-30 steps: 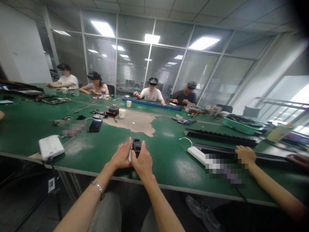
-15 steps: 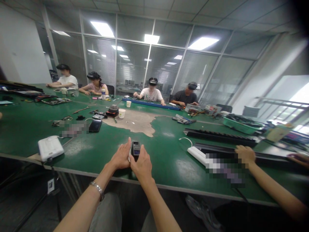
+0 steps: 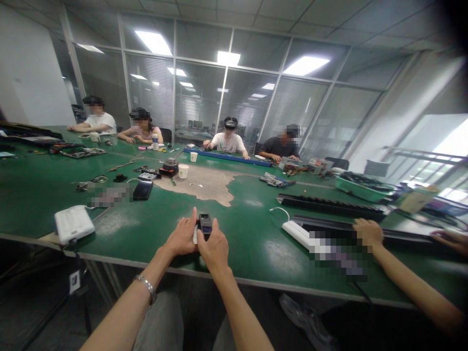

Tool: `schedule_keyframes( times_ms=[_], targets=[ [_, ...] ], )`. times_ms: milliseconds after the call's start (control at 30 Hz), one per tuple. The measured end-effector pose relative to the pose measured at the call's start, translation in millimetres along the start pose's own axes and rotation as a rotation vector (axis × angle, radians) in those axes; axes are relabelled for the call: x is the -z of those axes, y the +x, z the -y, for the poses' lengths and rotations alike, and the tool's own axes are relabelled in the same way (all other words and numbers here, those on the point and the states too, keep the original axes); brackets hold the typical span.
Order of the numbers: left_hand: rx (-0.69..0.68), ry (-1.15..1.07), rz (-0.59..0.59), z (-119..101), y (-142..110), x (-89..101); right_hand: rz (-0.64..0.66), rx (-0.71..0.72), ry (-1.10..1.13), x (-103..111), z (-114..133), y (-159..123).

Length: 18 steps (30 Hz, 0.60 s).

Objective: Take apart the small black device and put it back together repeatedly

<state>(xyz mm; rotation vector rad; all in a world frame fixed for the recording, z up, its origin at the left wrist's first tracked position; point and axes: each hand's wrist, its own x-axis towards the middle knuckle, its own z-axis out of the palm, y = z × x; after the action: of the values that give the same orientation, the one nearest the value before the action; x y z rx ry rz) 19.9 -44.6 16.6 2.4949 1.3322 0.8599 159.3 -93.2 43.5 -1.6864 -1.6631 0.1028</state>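
Note:
Over the near edge of the table, both my hands are around a small black box-shaped device point(image 3: 205, 223) with a bluish patch on its near face. My right hand point(image 3: 215, 248) grips it from the right side, thumb up along it. On the other side my left hand point(image 3: 182, 237) has its thumb pointing up and its fingers curled toward the device. A thin pale piece point(image 3: 195, 235) shows between the left palm and the device; whether it is part of the device I cannot tell. The left fingertips are hidden.
A white box point(image 3: 74, 224) sits at the left table edge, with a phone point(image 3: 143, 190) beyond it. To the right lie a white power strip point(image 3: 298, 235) and black rails point(image 3: 329, 207), where a neighbour's hand point(image 3: 368, 233) rests. Paper cups point(image 3: 183, 170) stand farther back. Several people sit opposite.
The view has shifted slightly. A narrow gap with the pale piece now shows more clearly between my left palm and the device; both hands stay in almost the same place.

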Motion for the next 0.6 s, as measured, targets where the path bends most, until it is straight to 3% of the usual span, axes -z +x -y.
schedule_keyframes(
  times_ms=[233, 400, 600],
  targets=[
    [0.004, -0.015, 0.011, 1, 0, 0.5, -0.100, 0.002, 0.139, 19, -1, 16],
    [0.026, -0.013, 0.030, -3, 0, 3.2, -0.179, -0.032, 0.158, 27, -27, 21],
    [0.034, -0.017, 0.042, -3, 0, 4.4, -0.155, -0.069, 0.033, 22, -57, 10]
  ],
)
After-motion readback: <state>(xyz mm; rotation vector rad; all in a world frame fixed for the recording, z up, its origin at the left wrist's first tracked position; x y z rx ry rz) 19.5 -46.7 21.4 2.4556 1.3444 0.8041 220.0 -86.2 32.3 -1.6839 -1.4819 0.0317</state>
